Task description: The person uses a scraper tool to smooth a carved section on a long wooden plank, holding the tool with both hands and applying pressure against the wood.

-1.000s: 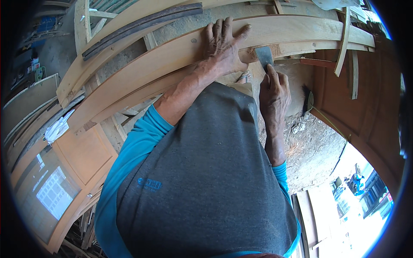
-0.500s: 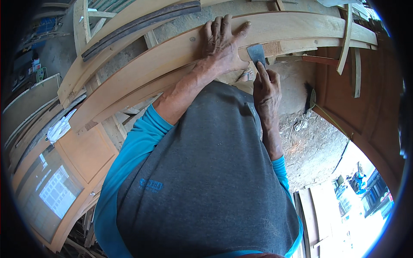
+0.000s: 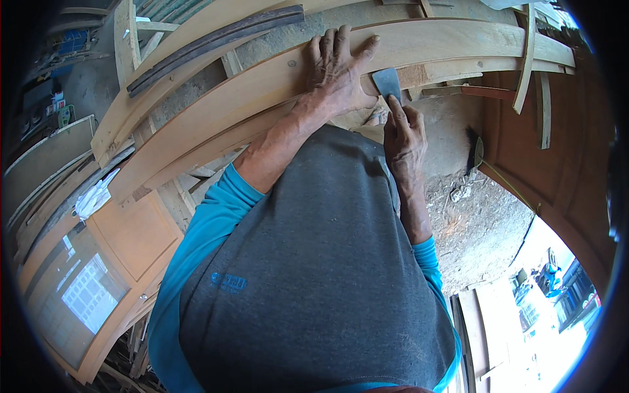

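Observation:
A long pale wooden board [image 3: 223, 98] runs across the upper part of the view, bowed by the lens. My left hand [image 3: 341, 71] lies spread on it, fingers pointing away from me. In my right hand [image 3: 406, 134] is a putty knife [image 3: 387, 83] with a broad grey blade, its handle hidden inside my fingers. The blade sits against the near edge of the board, just right of my left thumb and wrist. Below the board's near edge, a second strip of wood [image 3: 196, 145] runs alongside it.
Beyond the board lies another plank with a dark strip [image 3: 216, 49]. A white cloth [image 3: 95, 196] rests at the left, by a wooden door with a glass pane [image 3: 92, 288]. Thin battens [image 3: 526, 62] cross the board's right end. A brown panel [image 3: 537, 170] stands at the right.
The putty knife and my right hand have shifted slightly left, and the blade is turned a little. My left hand stays nearly in place on the board.

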{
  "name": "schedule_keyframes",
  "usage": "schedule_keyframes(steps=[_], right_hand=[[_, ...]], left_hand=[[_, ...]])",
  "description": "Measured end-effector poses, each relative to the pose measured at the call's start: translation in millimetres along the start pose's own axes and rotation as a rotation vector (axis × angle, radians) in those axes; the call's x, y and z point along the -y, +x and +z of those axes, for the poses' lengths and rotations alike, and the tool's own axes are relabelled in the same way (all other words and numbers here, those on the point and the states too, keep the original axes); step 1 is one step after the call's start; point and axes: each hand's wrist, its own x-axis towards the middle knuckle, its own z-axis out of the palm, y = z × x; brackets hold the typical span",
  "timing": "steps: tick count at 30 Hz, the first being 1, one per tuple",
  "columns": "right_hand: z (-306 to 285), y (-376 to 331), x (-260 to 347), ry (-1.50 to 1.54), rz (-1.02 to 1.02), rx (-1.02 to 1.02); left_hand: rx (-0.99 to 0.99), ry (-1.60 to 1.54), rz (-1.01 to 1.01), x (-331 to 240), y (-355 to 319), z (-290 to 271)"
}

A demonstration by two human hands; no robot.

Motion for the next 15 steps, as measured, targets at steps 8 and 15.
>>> schedule_keyframes(steps=[8, 15], right_hand=[[-0.4, 0.1, 2.5, -0.016, 0.054, -0.023], [-1.9, 0.1, 0.9, -0.018, 0.056, 0.024]], left_hand=[[-0.005, 0.013, 0.001, -0.1, -0.9, 1.1], [0.017, -0.003, -0.003, -0.9, 0.6, -1.8]])
